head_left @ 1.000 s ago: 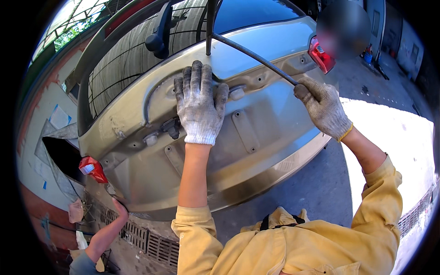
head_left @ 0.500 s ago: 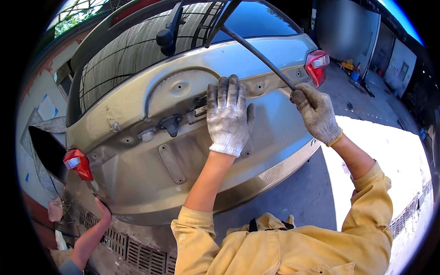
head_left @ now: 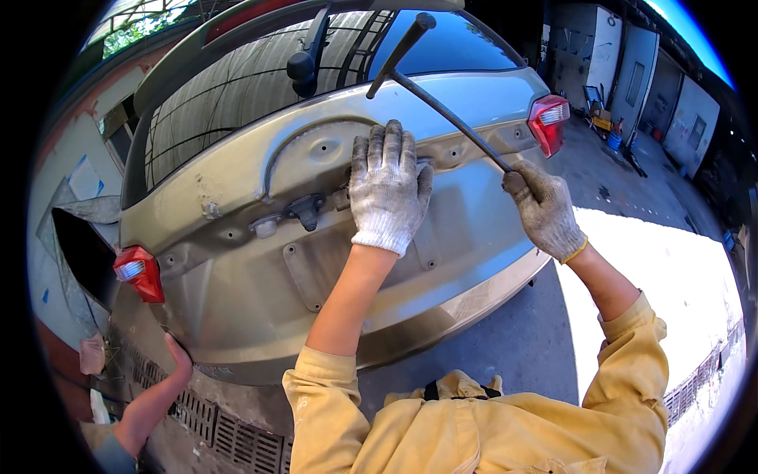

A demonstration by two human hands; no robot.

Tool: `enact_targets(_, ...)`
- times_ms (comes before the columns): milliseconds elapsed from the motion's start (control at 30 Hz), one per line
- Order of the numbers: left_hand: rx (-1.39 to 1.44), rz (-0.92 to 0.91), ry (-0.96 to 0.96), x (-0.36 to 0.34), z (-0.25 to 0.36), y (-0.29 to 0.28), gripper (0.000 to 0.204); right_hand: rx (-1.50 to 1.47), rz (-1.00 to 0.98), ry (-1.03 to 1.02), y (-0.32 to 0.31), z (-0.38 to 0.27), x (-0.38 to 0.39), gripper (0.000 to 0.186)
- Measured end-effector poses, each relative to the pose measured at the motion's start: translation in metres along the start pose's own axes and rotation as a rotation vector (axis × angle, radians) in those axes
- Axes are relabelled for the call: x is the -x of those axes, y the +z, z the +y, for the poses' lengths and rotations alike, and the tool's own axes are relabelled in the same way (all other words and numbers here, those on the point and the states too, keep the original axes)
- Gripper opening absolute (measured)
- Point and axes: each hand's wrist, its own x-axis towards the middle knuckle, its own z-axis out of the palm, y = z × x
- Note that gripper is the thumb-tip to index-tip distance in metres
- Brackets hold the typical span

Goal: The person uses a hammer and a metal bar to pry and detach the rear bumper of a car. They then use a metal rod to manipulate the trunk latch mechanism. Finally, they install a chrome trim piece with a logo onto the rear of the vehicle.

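My left hand [head_left: 387, 182], in a grey-stained white work glove, lies flat with fingers stretched on the tailgate [head_left: 229, 316] of a gold-beige car. It covers part of the recessed middle strip beside a dark fitting [head_left: 305, 211]. My right hand [head_left: 543, 209], gloved as well, is closed round the lower end of a long thin metal hammer [head_left: 454, 118]. The hammer's shaft slants up to the left, and its long narrow head stands in front of the rear window, apart from the panel as far as I can tell.
Red tail lights sit at the left [head_left: 139, 275] and right [head_left: 549, 125] of the tailgate. Another person's hand [head_left: 178, 355] touches the lower left bumper corner. A floor drain grate [head_left: 245, 442] runs below. Doors and tools [head_left: 604, 118] stand at the back right.
My head view has shifted slightly, bringing the whole hammer head into sight. My left hand stays flat on the tailgate, and my right hand keeps hold of the hammer.
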Motion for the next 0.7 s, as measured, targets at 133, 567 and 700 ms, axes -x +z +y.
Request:
enact_targets(133, 0.049, 0.006, 0.001, 0.0, 0.003, 0.001, 0.049, -0.007, 0.01, -0.002, 0.007, 0.002, -0.011, 0.022)
enact_targets(567, -0.462, 0.184, -0.283, 0.026, -0.148, -0.061, 0.05, -0.07, -0.087, -0.059, 0.041, -0.03, -0.037, 0.026)
enact_targets(700, -0.395, 0.212, -0.247, 0.035, -0.162, -0.066, 0.051, -0.228, -0.006, 0.194, 0.035, -0.015, -0.008, 0.039)
